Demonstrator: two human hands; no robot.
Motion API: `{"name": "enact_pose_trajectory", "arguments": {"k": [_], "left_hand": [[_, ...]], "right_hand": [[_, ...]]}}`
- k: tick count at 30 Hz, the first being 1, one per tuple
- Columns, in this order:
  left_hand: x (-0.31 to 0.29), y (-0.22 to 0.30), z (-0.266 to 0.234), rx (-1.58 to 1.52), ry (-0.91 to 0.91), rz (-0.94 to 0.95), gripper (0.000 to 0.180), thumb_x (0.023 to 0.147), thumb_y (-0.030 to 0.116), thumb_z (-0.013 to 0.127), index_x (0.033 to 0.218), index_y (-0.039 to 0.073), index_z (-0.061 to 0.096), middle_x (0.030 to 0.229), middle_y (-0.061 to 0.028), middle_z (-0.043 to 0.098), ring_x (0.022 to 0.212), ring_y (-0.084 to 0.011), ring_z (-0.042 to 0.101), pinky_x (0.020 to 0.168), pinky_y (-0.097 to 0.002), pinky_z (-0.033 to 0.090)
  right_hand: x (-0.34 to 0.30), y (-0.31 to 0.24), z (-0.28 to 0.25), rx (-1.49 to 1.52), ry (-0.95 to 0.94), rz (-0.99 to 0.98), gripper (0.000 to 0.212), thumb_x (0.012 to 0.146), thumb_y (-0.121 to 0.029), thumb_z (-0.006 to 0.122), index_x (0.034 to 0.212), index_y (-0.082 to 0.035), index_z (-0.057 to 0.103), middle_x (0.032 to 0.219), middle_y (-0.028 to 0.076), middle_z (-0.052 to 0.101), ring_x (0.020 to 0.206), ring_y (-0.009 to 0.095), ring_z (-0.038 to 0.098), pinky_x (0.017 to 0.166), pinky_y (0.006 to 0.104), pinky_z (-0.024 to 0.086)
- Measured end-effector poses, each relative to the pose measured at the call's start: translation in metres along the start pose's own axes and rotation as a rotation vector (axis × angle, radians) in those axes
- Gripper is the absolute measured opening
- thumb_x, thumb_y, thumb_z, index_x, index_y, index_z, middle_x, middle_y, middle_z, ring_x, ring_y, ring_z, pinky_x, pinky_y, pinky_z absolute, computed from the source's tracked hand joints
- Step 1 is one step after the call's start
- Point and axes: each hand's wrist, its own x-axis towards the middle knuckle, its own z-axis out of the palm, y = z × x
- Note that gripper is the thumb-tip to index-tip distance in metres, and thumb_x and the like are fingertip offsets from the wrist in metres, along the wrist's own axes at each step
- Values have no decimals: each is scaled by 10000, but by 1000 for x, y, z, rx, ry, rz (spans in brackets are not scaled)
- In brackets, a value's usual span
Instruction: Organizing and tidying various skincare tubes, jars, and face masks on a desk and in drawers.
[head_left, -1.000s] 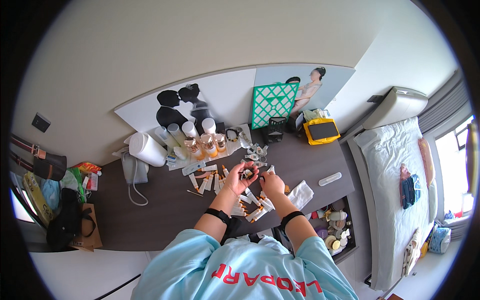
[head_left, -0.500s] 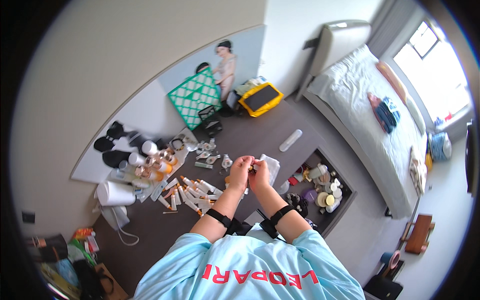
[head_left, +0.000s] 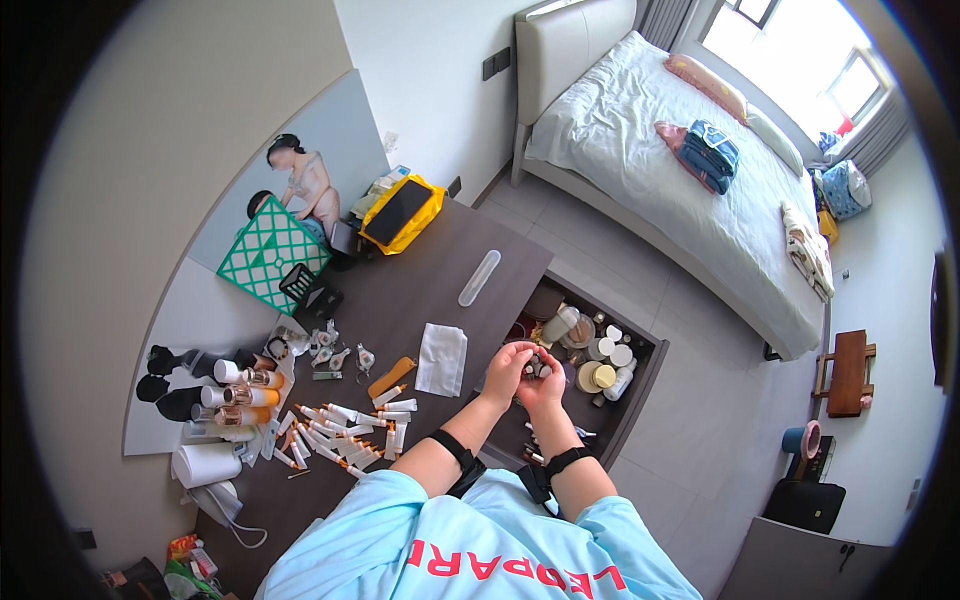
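My left hand [head_left: 506,372] and my right hand [head_left: 545,388] are cupped together above the open drawer [head_left: 652,378]. Between their curled fingers are several small dark, rounded pieces, too small and covered to name. Below and around my hands, the drawer holds pale round jars [head_left: 603,376], a greenish-white bottle [head_left: 561,324] and a white tube [head_left: 620,382]. On the desk to the left of my hands lies a folded white cloth [head_left: 441,360]. Beside the cloth is a tan case [head_left: 391,378].
Many white tubes with orange caps [head_left: 345,432] lie across the desk [head_left: 380,300]. Pump bottles [head_left: 245,395], a paper roll [head_left: 207,464] and a green lattice panel [head_left: 275,255] line the wall. A clear oblong case [head_left: 480,278] lies farther off. A bed [head_left: 600,140] stands beyond.
Both hands, still together, have moved right from beside the white cloth to above the drawer. The cloth now shows fully. My view has turned toward the right.
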Motion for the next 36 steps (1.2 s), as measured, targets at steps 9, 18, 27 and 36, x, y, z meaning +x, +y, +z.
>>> {"name": "enact_pose_trajectory", "arguments": {"k": [9, 18, 27, 36], "left_hand": [[-22, 13, -35, 13, 101, -201, 170, 880, 140, 488, 1022, 66, 544, 817, -24, 595, 740, -92, 577, 663, -226, 487], [-37, 22, -56, -85, 182, -282, 173, 879, 124, 465, 1022, 66, 544, 772, -19, 592, 683, -99, 577, 627, -263, 505], [-41, 19, -50, -69, 140, -289, 176, 875, 123, 466, 1022, 57, 537, 771, -21, 591, 674, -96, 572, 624, -261, 504], [-54, 22, -52, -72, 159, -278, 156, 875, 132, 476, 995, 73, 556, 759, -16, 590, 660, -88, 571, 593, -230, 496]], "right_hand": [[62, -38, -43, -204, 275, 11, 219, 832, -268, 445, 925, -108, 563, 947, 95, 520, 893, 247, 484, 838, 431, 441], [79, -30, -44, -325, 402, -96, 140, 848, -207, 443, 887, -78, 480, 1051, 106, 485, 1012, 289, 461, 1003, 520, 280], [69, -35, -46, -678, 537, -168, 183, 807, -116, 444, 931, -15, 534, 950, 116, 552, 902, 243, 545, 865, 459, 418], [32, -3, -42, -2565, -184, -367, 267, 776, -207, 459, 896, -107, 675, 930, 139, 640, 920, 304, 591, 808, 409, 463]]}}
